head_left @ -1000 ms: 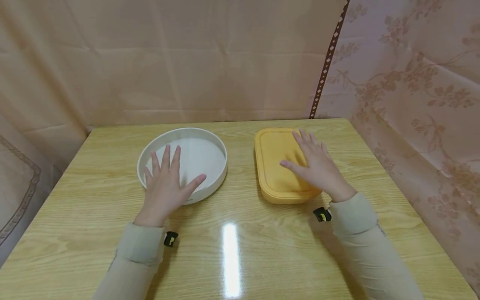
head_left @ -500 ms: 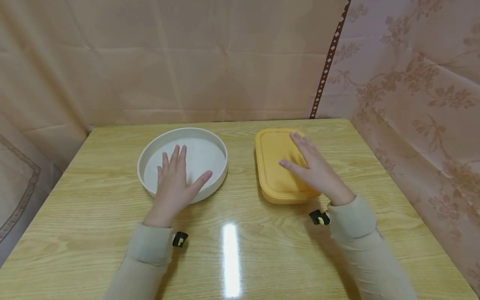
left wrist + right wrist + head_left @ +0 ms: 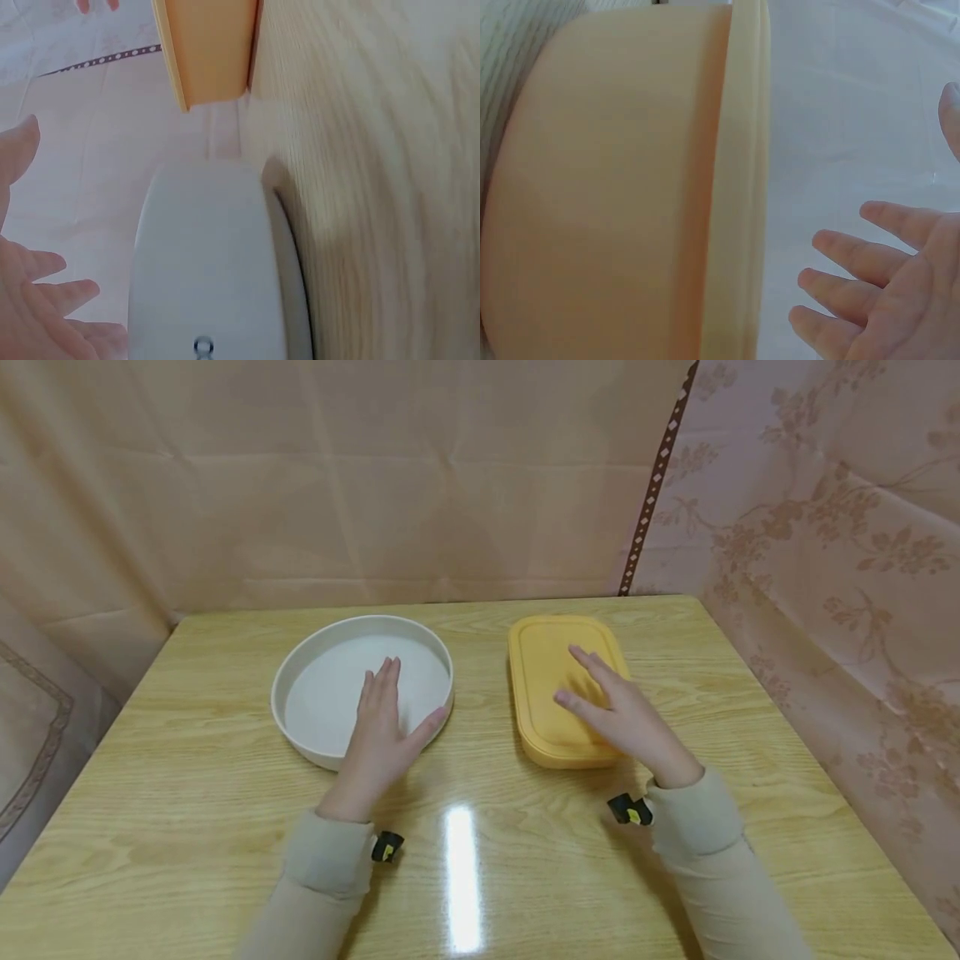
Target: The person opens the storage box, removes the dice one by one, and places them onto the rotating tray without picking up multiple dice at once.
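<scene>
A round white shallow dish [image 3: 322, 693] with a raised rim stands on the left of the table. My left hand [image 3: 375, 743] is over its near right part, fingers extended and thumb spread, holding nothing. In the left wrist view the dish's outer wall [image 3: 206, 255] shows beside the fingers, with a gap between. A yellow rectangular box with a lid [image 3: 551, 693] sits to the right. Above its right side hovers my right hand [image 3: 630, 718], fingers extended and thumb apart, with nothing in it. The right wrist view shows these fingers [image 3: 855, 255] apart from the box's side [image 3: 600, 180].
Both containers stand on a wood-grain table [image 3: 525, 877], spaced apart toward its back edge. A beige curtain [image 3: 390, 485] hangs behind, and a floral cloth [image 3: 840, 568] hangs on the right. A bright light reflection lies on the table's front middle.
My left hand has moved right across the dish, its fingers drawing closer together. The right hand has shifted slightly toward me and turned. Dish and box stay in place.
</scene>
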A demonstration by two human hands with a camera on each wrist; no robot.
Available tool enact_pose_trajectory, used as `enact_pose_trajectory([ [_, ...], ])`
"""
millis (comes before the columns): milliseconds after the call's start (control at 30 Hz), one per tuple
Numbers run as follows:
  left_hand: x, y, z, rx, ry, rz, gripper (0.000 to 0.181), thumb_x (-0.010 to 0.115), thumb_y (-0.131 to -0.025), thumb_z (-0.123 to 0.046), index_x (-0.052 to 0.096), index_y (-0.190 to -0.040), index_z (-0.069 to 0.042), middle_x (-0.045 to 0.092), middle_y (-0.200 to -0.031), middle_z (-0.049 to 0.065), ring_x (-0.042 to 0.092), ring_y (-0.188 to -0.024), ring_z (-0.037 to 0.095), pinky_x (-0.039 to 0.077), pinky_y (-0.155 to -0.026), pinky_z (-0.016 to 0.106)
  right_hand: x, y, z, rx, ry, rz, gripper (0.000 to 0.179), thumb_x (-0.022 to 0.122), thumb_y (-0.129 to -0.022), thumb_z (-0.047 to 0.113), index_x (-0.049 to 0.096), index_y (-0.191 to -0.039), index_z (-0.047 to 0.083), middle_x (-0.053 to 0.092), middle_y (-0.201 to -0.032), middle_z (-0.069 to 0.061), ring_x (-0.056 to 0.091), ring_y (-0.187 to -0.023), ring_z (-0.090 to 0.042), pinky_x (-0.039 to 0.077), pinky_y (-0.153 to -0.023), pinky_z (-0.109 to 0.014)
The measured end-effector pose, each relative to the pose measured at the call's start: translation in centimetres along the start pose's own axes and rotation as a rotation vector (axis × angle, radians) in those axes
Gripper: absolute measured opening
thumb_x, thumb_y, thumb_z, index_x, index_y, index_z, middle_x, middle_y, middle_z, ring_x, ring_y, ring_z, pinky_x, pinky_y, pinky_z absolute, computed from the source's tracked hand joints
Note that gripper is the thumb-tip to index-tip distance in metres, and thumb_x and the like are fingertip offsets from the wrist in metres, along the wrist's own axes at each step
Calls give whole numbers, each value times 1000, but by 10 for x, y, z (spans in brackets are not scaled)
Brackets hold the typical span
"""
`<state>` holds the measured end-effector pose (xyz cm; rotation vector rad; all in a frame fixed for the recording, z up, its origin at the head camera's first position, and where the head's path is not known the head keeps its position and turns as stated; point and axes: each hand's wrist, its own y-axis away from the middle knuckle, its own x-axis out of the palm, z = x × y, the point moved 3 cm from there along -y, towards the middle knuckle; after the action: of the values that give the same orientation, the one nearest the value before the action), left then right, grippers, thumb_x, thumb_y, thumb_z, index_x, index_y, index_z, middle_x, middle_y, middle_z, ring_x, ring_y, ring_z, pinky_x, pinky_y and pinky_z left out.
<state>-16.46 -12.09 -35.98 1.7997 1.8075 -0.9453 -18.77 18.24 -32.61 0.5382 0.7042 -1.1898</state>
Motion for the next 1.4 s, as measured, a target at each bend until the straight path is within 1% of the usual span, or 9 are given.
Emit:
enact_pose_trajectory([
  [133, 9, 3, -7, 22, 29, 11, 96, 60, -94, -54, 11, -159, -5, 12, -167, 12, 1, -154, 39, 12, -124, 60, 3, 2, 0, -8, -11, 8, 77, 52, -97, 57, 18, -160, 28, 17, -165, -12, 17, -151, -40, 19, -119, -67],
  [267, 18, 7, -14, 44, 53, 33, 94, 58, -95, -55, 12, -159, -5, 12, -166, 12, 5, -153, 39, 16, -124, 60, 7, 5, 1, 3, -12, 27, 83, 59, -92, 60, 25, -159, 24, 23, -165, -6, 20, -151, -38, 21, -120, -65],
  [333, 22, 9, -18, 50, 57, 45, 93, 57, -95, -56, 12, -159, -6, 13, -166, 12, 8, -153, 39, 18, -123, 61, 8, 7, 2, 9, -3, 37, 85, 62, -90, 61, 28, -157, 22, 25, -164, -7, 22, -150, -38, 23, -119, -65],
  [433, 28, 10, -22, 60, 64, 59, 92, 56, -96, -56, 12, -159, -6, 13, -166, 12, 12, -152, 38, 20, -123, 59, 12, 9, 2, 5, 16, 47, 86, 64, -88, 61, 33, -156, 19, 28, -162, -12, 24, -149, -40, 25, -118, -66],
  [567, 35, 11, -26, 65, 71, 55, 91, 57, -95, -55, 15, -159, -4, 17, -165, 13, 16, -151, 36, 22, -123, 57, 16, 9, 1, -8, 15, 49, 84, 65, -88, 61, 37, -154, 16, 33, -160, -12, 27, -148, -38, 25, -119, -64],
  [767, 48, 11, -38, 65, 72, 54, 89, 56, -95, -58, 22, -157, -4, 27, -161, 16, 24, -149, 36, 28, -121, 57, 20, 9, 3, -41, 15, 43, 82, 68, -87, 57, 44, -149, 10, 42, -156, -11, 33, -146, -36, 28, -119, -60],
  [900, 53, 9, -45, 55, 112, 55, 87, 56, -94, -58, 24, -157, -6, 29, -161, 14, 25, -149, 34, 29, -120, 57, 24, 10, 5, -70, 27, 38, 80, 71, -86, 53, 48, -146, 5, 47, -152, -13, 38, -143, -36, 32, -119, -57],
  [1133, 63, 9, -52, 34, 170, 116, 88, 59, -94, -57, 24, -157, -7, 28, -161, 14, 23, -150, 34, 28, -120, 60, 31, 9, 7, -95, 64, 40, 79, 73, -85, 52, 52, -142, 2, 51, -147, -16, 44, -140, -36, 35, -117, -55],
  [1400, 74, 9, -53, 24, 165, 154, 85, 59, -95, -54, 26, -156, -5, 30, -160, 17, 27, -149, 33, 29, -121, 54, 34, 9, 7, -93, 133, 40, 76, 78, -82, 45, 55, -140, 2, 54, -144, -17, 46, -137, -37, 36, -117, -55],
])
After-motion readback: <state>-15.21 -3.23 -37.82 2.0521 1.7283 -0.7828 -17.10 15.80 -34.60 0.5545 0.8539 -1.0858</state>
